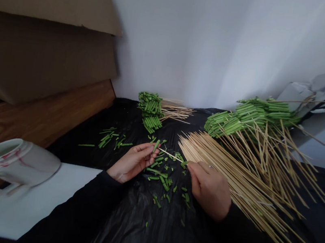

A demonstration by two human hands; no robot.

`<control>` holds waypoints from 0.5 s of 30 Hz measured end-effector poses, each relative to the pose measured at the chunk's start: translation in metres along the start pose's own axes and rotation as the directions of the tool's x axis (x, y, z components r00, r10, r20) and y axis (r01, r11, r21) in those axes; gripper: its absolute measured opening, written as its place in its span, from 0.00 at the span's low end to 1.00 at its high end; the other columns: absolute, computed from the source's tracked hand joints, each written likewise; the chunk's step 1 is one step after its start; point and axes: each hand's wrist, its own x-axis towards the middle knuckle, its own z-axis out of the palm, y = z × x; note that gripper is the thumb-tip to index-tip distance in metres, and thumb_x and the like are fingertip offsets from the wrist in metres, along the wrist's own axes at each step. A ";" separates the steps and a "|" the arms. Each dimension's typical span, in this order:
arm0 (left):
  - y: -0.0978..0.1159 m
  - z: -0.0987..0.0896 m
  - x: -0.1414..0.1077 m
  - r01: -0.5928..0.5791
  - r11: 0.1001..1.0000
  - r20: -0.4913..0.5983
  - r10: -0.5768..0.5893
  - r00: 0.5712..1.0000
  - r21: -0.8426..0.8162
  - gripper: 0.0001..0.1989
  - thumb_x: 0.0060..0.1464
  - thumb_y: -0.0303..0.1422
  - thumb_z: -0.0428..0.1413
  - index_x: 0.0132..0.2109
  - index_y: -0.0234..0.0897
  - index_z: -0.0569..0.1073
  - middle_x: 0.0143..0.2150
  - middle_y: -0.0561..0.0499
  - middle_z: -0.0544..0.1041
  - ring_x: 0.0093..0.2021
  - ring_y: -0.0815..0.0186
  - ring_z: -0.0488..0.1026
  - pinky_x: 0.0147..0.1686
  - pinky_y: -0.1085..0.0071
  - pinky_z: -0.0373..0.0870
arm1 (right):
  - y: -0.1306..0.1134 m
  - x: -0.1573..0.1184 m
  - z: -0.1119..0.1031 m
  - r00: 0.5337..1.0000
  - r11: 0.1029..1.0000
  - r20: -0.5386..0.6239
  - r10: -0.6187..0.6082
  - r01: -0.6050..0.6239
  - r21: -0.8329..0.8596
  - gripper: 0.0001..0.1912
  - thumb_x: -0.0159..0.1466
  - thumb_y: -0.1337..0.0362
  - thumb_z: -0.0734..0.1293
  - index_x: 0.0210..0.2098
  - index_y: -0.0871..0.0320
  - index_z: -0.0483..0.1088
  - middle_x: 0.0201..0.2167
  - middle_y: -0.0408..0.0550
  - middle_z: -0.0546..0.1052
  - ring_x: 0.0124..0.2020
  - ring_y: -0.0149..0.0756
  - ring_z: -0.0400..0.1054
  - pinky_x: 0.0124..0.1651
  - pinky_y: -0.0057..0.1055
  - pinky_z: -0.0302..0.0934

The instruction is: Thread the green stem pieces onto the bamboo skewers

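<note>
Between the fingertips of my left hand (132,162) is a short cut piece of green bean (156,145). My right hand (210,190) pinches a thin bamboo skewer (171,155), whose far end reaches the bean piece at my left fingers. Whether the tip has entered the bean is too small to tell. Loose cut green bean pieces (165,181) lie scattered below and between both hands on a black plastic sheet (128,219). Just beside my right hand lies a large fan of bare bamboo skewers (233,178).
Skewered green beans are stacked at the back centre (150,105) and back right (256,115). A white mug (29,162) lies on white paper (36,196) at left. A cardboard box (46,54) stands behind it on a wooden surface (69,102). A white wall (178,38) closes the back.
</note>
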 end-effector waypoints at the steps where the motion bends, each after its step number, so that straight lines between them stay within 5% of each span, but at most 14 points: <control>1: 0.000 0.000 0.000 0.002 1.000 0.000 -0.002 1.000 -0.002 0.11 0.48 0.26 0.64 0.42 0.30 0.78 0.32 0.49 0.75 0.29 0.74 0.70 0.31 0.78 0.68 | 0.000 0.000 0.000 1.000 1.000 0.002 0.005 -0.005 -0.006 0.14 0.66 0.69 0.55 0.41 0.58 0.72 0.31 0.47 0.74 0.33 0.33 0.68 0.36 0.30 0.57; 15: -0.001 0.001 -0.002 0.008 1.000 0.005 -0.008 1.000 0.012 0.11 0.47 0.26 0.65 0.40 0.30 0.79 0.32 0.49 0.76 0.30 0.74 0.71 0.32 0.78 0.69 | 0.000 -0.001 0.002 1.000 1.000 -0.003 0.003 -0.003 -0.009 0.13 0.67 0.69 0.56 0.42 0.58 0.72 0.32 0.47 0.75 0.33 0.32 0.67 0.35 0.28 0.53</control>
